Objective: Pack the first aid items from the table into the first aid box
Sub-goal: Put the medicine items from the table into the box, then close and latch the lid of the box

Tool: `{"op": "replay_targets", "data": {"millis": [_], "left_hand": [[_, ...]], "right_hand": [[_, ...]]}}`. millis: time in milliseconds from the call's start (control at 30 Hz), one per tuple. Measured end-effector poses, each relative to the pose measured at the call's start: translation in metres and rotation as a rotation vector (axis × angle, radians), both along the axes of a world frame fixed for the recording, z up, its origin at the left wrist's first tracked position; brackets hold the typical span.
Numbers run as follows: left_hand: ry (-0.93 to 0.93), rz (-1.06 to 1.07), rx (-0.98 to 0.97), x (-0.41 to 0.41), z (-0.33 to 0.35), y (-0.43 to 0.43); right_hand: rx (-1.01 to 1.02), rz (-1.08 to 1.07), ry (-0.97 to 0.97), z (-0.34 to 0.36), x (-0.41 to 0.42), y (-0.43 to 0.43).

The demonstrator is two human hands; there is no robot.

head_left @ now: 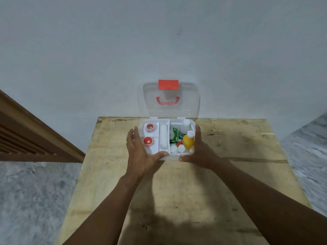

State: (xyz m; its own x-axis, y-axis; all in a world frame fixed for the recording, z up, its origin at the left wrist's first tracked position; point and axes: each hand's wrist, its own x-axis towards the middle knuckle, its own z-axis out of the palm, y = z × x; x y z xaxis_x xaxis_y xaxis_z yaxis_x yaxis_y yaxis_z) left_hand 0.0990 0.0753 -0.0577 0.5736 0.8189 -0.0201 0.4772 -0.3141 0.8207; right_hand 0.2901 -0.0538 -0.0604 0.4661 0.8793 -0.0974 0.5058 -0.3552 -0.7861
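Now both hands clasp the first aid box (pixel 174 157): left hand (pixel 141 152) and right hand (pixel 200 152) wrapped around its sides. Packing looks finished; next, swing down the lid (pixel 169 103).

White box (pixel 155 157), clear lid (pixel 192 103) — red latch (pixel 168 84); yellow bottle (pixel 188 142), perhaps green carton (pixel 175 135).

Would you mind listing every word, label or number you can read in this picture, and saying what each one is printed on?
"detto": white letters on the green packet, only partly legible, so the reading is uncertain.
White bottle: a bluish label, too blurred to read.
Yellow bottle: no readable text.
Clear lid of the first aid box, with its red latch: no text visible.
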Motion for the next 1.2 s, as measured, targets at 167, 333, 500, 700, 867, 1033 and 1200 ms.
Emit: {"op": "replay_targets", "data": {"millis": [167, 333, 500, 700, 867, 1033, 1200], "left_hand": [[-0.183, -0.050, -0.042, 0.000, 0.007, -0.005], [-0.212, -0.029, -0.111, -0.002, 0.007, -0.005], [-0.246, -0.031, -0.149, -0.002, 0.005, -0.006], [-0.308, -0.044, -0.135, -0.005, 0.009, -0.009], [-0.315, -0.046, -0.193, -0.004, 0.006, -0.007], [-0.271, -0.039, -0.232, -0.003, -0.003, 0.000], [-0.242, -0.043, -0.247, 0.000, 0.003, -0.002]], "right_hand": [[-0.198, 0.095, 0.103, 0.018, 0.008, -0.006], [-0.490, 0.130, 0.131, 0.067, 0.028, -0.009], [-0.175, -0.392, -0.398, 0.105, 0.045, 0.020], [-0.014, -0.099, -0.792, 0.145, 0.021, 0.092], [-0.153, -0.068, -1.071, 0.138, 0.018, 0.120], [-0.070, -0.045, -1.069, 0.142, 0.021, 0.120], [-0.014, 0.024, -0.791, 0.160, 0.022, 0.101]]}}
